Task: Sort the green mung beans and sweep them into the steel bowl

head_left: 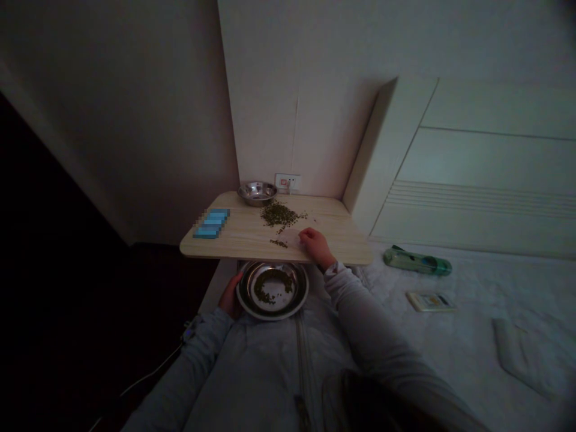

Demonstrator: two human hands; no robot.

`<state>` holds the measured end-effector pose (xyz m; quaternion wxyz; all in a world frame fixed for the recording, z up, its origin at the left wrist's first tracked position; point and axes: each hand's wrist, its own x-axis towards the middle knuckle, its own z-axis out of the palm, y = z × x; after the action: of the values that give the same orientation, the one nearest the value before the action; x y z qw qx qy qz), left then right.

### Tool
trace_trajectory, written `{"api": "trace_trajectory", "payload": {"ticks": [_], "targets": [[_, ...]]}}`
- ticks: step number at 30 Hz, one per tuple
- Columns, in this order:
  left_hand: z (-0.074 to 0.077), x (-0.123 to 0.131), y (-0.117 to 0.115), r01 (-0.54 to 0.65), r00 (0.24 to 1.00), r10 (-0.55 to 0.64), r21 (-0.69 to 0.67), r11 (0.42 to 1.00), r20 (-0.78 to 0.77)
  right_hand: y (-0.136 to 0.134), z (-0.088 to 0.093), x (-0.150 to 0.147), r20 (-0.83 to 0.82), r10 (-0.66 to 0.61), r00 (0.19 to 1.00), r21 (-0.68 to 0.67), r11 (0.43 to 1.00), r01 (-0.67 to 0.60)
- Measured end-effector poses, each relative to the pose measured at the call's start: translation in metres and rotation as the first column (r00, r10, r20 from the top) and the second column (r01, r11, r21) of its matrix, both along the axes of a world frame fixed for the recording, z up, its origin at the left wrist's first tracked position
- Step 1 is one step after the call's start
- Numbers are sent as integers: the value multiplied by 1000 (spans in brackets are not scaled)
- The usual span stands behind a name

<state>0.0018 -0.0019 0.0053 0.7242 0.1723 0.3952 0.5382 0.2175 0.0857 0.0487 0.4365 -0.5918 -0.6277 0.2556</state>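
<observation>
My left hand (231, 297) grips the left rim of a shiny metal bowl (272, 313), which rests on my lap below the tabletop edge. Small dark-green beans lie in a curved band inside it. Over the wooden tabletop (243, 240), my right hand (315, 246) is closed, its fingertips pressed together. Whatever they hold, if anything, I cannot make out. Left of those fingertips is a short row of beans (279, 243), and behind it a larger spread-out pile of green beans (279, 214).
A second metal bowl (258, 193) stands at the back left of the tabletop, near a wall socket (288, 181). A blue-screened device (211, 224) lies at the left. On the bed to the right are a green bottle (417, 261) and a flat pale box-like item (431, 302).
</observation>
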Motion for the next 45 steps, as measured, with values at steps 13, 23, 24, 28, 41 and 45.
{"api": "trace_trajectory", "payload": {"ticks": [13,23,24,28,41,45], "targets": [[6,3,-3,-9,1000,10,-28,1000,24,0,-2,0,-25,60,998,7,998,-60],[2,1,-2,3,1000,-2,-34,999,13,0,-2,0,-16,72,997,-3,997,-72],[2,1,-2,2,1000,-2,-33,999,15,0,-2,1,-24,79,997,-10,997,-79],[1,1,-1,2,1000,-2,-16,1000,12,0,-1,1,-70,112,991,-22,993,-113],[4,2,-2,-8,1000,8,-22,1000,-20,0,-3,0,-30,102,994,-37,994,-103],[4,2,-2,12,1000,-13,-32,999,-7,1,-3,-1,-27,95,995,-48,994,-96]]}}
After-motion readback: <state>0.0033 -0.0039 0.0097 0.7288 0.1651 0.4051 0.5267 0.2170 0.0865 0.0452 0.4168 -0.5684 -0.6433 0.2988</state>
